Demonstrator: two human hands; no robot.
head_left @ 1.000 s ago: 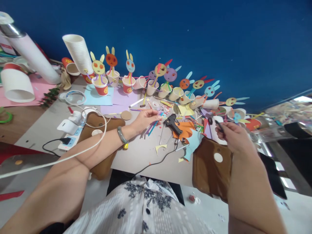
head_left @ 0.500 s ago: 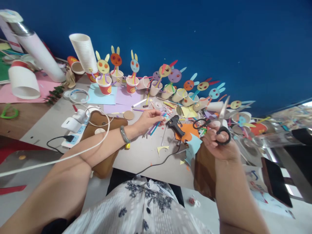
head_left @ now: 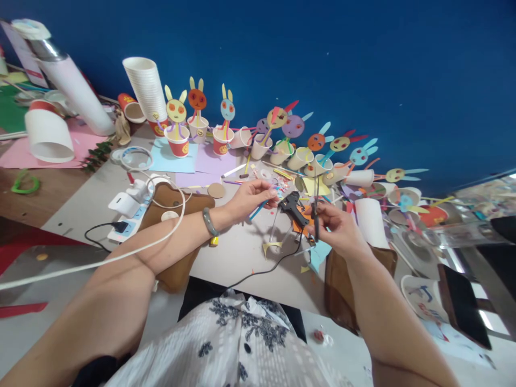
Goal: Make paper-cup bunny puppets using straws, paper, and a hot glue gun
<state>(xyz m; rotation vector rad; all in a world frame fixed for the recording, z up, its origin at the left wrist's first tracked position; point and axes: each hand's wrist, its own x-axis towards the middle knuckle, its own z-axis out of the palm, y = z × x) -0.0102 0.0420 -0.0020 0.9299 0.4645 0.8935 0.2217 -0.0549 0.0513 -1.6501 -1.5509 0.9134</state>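
My left hand [head_left: 253,199] is closed in a pinch above the middle of the table, and a thin blue strip [head_left: 258,210] sticks out from its fingers. Whether the strip is paper or a pipe cleaner I cannot tell. A pair of black-handled scissors [head_left: 316,217] is in my right hand [head_left: 339,228], seen nearly edge-on with the blades pointing away from me. Between the two hands lies a black glue gun [head_left: 294,208] with its cord running toward me. Orange paper [head_left: 300,228] and light blue paper scraps [head_left: 320,255] are under and beside the right hand.
Paper cups with rabbit-faced figures [head_left: 176,111] line the blue wall. A tall cup stack [head_left: 143,86] and a white thermos [head_left: 76,91] stand at left. A power strip [head_left: 131,228] with a white cable [head_left: 173,231] lies by my left forearm. A white cup [head_left: 368,220] stands at right.
My right hand has moved left and inward with the scissors, from the right side to beside the glue gun. The left hand stays almost in place with the blue strip.
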